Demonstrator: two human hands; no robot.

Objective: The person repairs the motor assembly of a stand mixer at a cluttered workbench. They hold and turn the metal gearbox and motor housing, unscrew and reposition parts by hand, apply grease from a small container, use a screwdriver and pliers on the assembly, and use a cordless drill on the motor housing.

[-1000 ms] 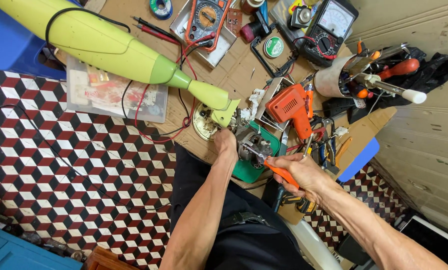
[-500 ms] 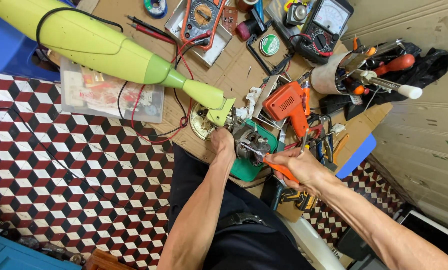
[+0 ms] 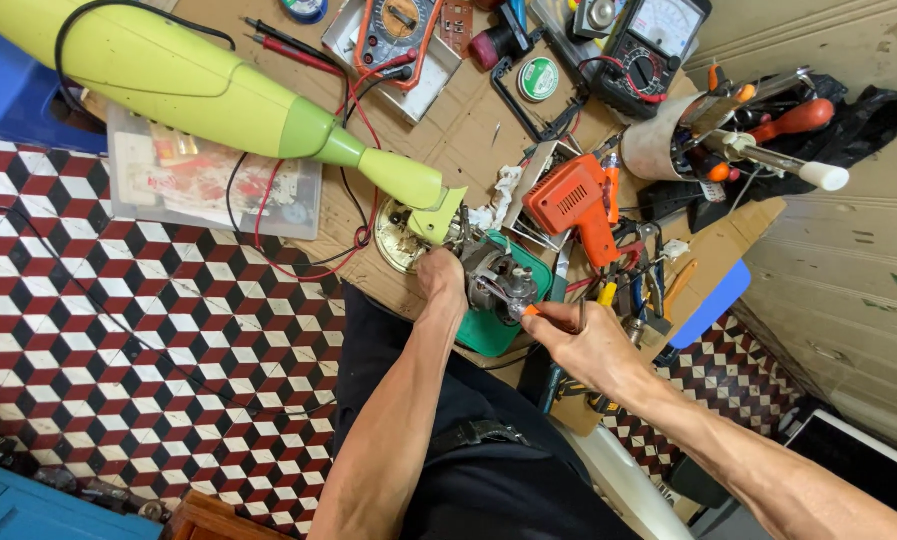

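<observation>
Left hand steadies small motor; right hand grips orange-handled tool.

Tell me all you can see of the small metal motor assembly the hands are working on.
The motor assembly is a compact grey metal block with bare, shiny parts, sitting on a green tray at the cardboard-covered bench's near edge. The left hand rests against its left side, steadying it. The right hand brings an orange-handled tool to its lower right side. The lime-green appliance nozzle ends just above left. Finer details are too small to tell.

Both forearms are bare to the elbow, no sleeves, watch or gloves on the left hand or right hand. Dark trousers cover the lap, with a black strap and buckle across them.
</observation>
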